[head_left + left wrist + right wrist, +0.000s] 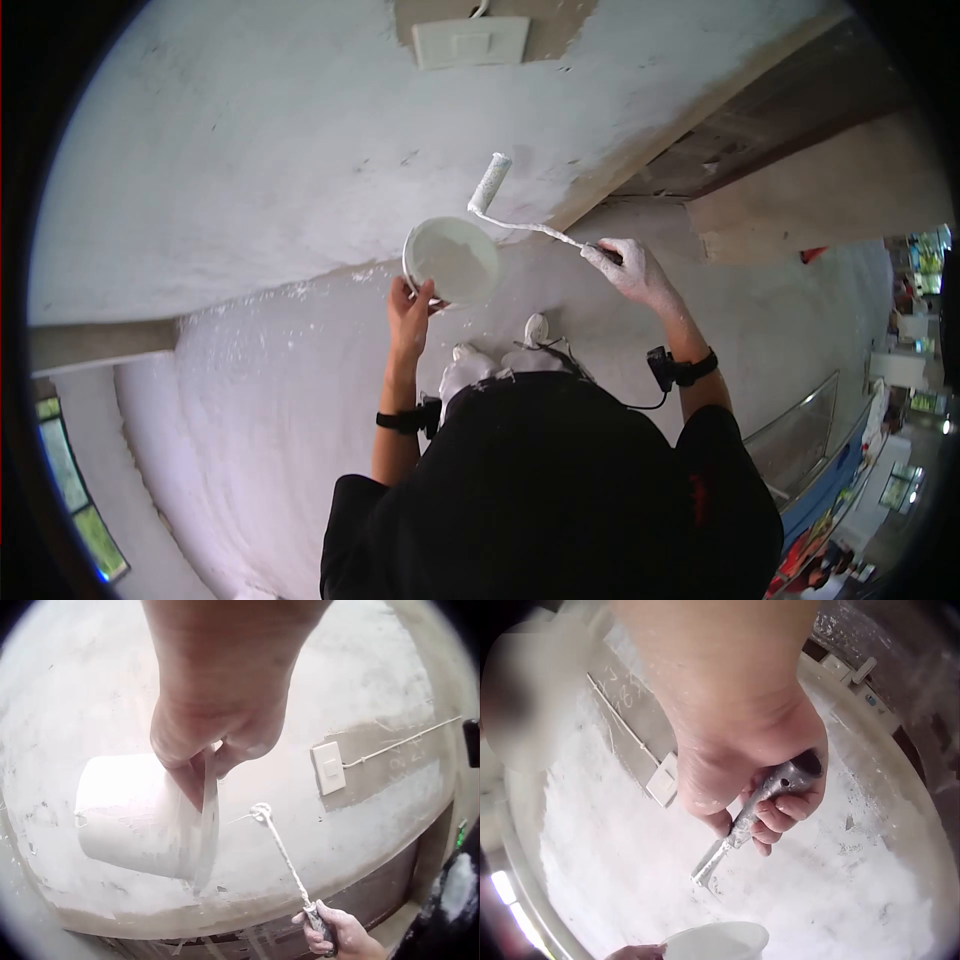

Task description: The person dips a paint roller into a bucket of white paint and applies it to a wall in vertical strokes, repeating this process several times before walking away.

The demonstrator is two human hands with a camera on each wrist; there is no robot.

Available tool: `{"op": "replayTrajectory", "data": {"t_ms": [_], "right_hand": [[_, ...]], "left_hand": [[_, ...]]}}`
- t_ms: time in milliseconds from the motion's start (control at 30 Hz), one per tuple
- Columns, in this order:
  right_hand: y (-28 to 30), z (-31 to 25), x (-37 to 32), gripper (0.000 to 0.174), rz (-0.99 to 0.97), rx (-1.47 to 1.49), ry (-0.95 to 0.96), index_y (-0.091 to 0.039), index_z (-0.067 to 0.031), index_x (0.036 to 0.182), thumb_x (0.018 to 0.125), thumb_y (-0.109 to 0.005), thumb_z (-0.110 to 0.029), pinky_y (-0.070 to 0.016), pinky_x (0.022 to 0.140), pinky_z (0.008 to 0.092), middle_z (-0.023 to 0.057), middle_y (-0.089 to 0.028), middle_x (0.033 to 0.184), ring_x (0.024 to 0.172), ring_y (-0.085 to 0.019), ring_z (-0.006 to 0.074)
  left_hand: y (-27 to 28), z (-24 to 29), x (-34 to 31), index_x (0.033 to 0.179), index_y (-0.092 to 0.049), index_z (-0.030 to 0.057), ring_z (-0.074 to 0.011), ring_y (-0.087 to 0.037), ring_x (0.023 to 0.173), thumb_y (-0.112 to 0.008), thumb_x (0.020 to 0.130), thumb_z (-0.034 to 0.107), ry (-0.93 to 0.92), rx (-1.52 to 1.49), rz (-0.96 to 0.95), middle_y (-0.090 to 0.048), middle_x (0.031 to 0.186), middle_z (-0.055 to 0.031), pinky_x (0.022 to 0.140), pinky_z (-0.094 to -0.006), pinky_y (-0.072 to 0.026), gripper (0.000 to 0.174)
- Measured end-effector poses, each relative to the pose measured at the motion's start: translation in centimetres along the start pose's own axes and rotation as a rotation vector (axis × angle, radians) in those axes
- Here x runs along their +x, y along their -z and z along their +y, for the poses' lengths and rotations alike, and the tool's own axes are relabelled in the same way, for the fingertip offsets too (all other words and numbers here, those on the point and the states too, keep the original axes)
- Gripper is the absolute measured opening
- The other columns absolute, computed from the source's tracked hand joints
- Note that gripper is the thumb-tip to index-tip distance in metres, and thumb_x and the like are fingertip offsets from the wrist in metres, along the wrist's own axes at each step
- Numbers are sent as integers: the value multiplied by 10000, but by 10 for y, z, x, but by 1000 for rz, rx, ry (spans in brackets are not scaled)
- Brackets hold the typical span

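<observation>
My left hand (408, 310) pinches the rim of a white bucket (412, 262), thumb on one side and fingers on the other. Whitish liquid shows inside the bucket in the head view. In the left wrist view the bucket (135, 817) lies sideways across the picture, below the left hand (217, 735). My right hand (635, 272) grips a paint roller (491, 183) by its dark handle; white smears cover the fingers. The roller's sleeve is coated white and is up beside the bucket, close to the wall. In the right wrist view the curled fingers wrap the handle (772, 799).
The whitish wall (250, 130) rises in front, with a white switch plate (472, 42) on a bare brown patch. White spots dot the grey floor (270, 380). A dark recess (760, 110) lies at right. A metal-framed panel (800, 435) stands behind on the right.
</observation>
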State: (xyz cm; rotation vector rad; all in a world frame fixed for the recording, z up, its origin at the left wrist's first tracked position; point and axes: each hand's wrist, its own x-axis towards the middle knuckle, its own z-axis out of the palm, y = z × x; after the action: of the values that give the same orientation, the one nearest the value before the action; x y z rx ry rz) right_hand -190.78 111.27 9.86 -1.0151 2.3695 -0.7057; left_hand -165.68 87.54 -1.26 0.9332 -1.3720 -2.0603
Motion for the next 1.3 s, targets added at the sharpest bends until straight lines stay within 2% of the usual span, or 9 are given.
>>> {"op": "replayTrajectory", "data": {"t_ms": [67, 200, 267, 500, 633, 833, 967, 1033, 1300], "right_hand": [[0, -5, -11, 400, 74, 141, -18, -618, 30, 865, 928, -580, -364, -352, 516, 310, 67, -420, 589, 567, -369, 110], [-4, 5, -18, 383, 287, 288, -84, -623, 31, 879, 942, -573, -344, -333, 509, 280, 8, -445, 599, 574, -375, 79], [4, 8, -15, 325, 405, 546, -89, -638, 14, 902, 950, -577, -301, -311, 506, 242, -54, -446, 630, 591, -368, 43], [32, -39, -6, 281, 772, 558, 102, -642, 28, 936, 941, -602, -249, -336, 520, 232, -49, -462, 641, 599, -391, 42], [36, -57, 35, 299, 769, 543, 156, -632, 34, 947, 944, -596, -263, -362, 548, 232, -40, -497, 674, 623, -423, 49], [9, -62, 94, 280, 602, 863, 270, -611, -31, 881, 976, -547, -287, -268, 428, 186, -72, -426, 606, 487, -348, 7], [-5, -46, 98, 348, 433, 950, 250, -588, -40, 867, 981, -514, -361, -266, 371, 197, -59, -414, 567, 422, -349, 20], [-5, -40, 92, 363, 368, 963, 197, -557, -26, 805, 979, -502, -341, -316, 457, 213, -56, -428, 597, 520, -390, 30], [31, -69, 83, 399, 200, 1044, 330, -489, -67, 752, 981, -483, -394, -313, 387, 220, -32, -438, 580, 438, -381, 52]], "left_hand": [[6, -10, 0, 954, -452, -33, -190, -634, 802, -603, 914, 101, 11, 9, -32, -572, 929, -126, 663, -358, -609, 206], [14, -22, 5, 993, -470, -20, -196, -634, 813, -589, 926, 123, 71, 57, -95, -588, 951, -120, 698, -365, -592, 197], [9, -24, 9, 974, -463, -32, -196, -634, 799, -592, 920, 104, 93, 19, -129, -580, 939, -127, 679, -360, -601, 195], [-1, -34, -6, 952, -446, -59, -203, -632, 785, -594, 909, 76, 115, 22, -218, -572, 916, -142, 652, -354, -618, 205], [-9, -33, -11, 932, -434, -57, -206, -633, 793, -589, 910, 72, 86, 7, -218, -574, 900, -148, 656, -361, -619, 203], [-22, -18, -26, 920, -443, -17, -177, -638, 746, -600, 914, 91, 6, 123, -137, -580, 886, -115, 628, -343, -610, 190], [-33, -13, -51, 921, -447, -17, -177, -637, 748, -606, 912, 97, -31, 114, -55, -580, 888, -113, 628, -342, -612, 196], [-37, -13, -68, 933, -454, -18, -180, -636, 758, -607, 913, 100, -33, 161, -31, -580, 898, -115, 637, -346, -613, 194], [-30, -14, -104, 947, -455, -25, -196, -638, 783, -598, 910, 86, -76, 137, 61, -580, 901, -119, 656, -364, -612, 184]]}}
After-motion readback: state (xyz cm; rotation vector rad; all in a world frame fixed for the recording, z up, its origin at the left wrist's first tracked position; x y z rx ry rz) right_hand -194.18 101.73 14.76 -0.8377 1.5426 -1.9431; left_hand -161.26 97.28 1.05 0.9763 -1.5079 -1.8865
